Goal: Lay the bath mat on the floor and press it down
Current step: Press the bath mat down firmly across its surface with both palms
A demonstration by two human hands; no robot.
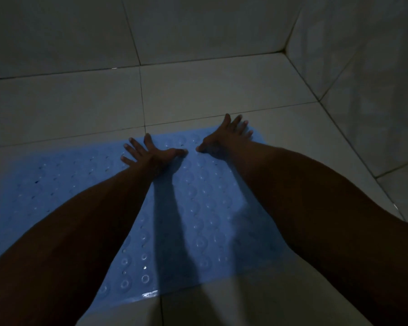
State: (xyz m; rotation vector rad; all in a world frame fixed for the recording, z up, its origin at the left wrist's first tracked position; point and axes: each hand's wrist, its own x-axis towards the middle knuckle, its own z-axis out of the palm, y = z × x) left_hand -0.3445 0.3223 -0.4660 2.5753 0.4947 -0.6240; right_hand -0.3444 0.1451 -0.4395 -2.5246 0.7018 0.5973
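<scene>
Both hands flat, fingers straight and spread, nothing gripped: the left hand [149, 152] and the right hand [224, 137] press palm-down on the far strip of the mat [198, 208], thumbs pointing inward and nearly meeting. The right hand sits at the far right corner, its fingertips reaching just past the mat's far edge onto bare tile; the left hand lies a little nearer the person, wholly on the mat. Mat: translucent blue, rows of round suction cups, already spread on the floor [222, 95] and apparently flat wherever it shows; the forearms hide parts of it. Long axis runs left to right across the view, so most unpressed area lies to the left of the left hand and back toward the person, under and between the forearms. Judgement: laying is done, pressing is under way at the far right end. The left hand is nearer the untouched left stretch; the near edge [151, 294], where a bright glint shows, lies closest to the body and would be reached by drawing either hand back. Light is dim, so cup adhesion cannot be judged. Tiled wall [363, 67] stands close on the right, apart from the mat.
</scene>
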